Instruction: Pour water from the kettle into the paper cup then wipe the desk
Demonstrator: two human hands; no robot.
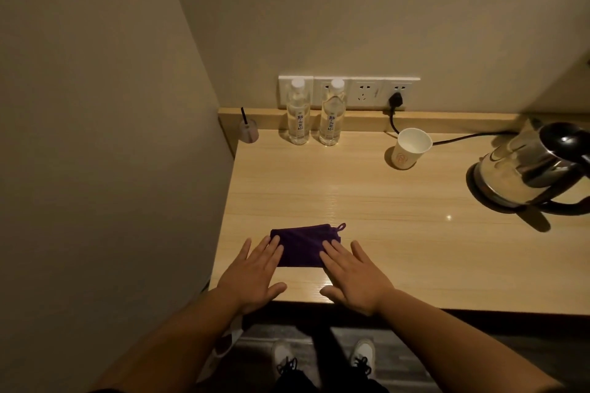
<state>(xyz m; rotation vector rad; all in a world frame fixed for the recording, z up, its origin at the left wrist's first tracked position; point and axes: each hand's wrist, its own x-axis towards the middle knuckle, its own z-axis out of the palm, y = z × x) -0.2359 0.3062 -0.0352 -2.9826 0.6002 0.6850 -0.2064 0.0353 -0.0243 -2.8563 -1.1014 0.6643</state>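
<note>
A folded purple cloth (303,244) lies near the front edge of the wooden desk (399,233). My left hand (252,274) rests flat with spread fingers, its fingertips on the cloth's left end. My right hand (354,274) lies flat too, fingertips on the cloth's right end. Neither hand grips anything. A white paper cup (410,147) stands upright at the back middle. The steel kettle (530,166) with a black lid and handle sits on its base at the far right, well away from both hands.
Two clear water bottles (298,115) (332,116) stand against the back ledge under a row of wall sockets (349,92). A black plug and cord (396,105) run to the kettle. A small jar with a black stick (249,129) sits in the back left corner. A wall bounds the left.
</note>
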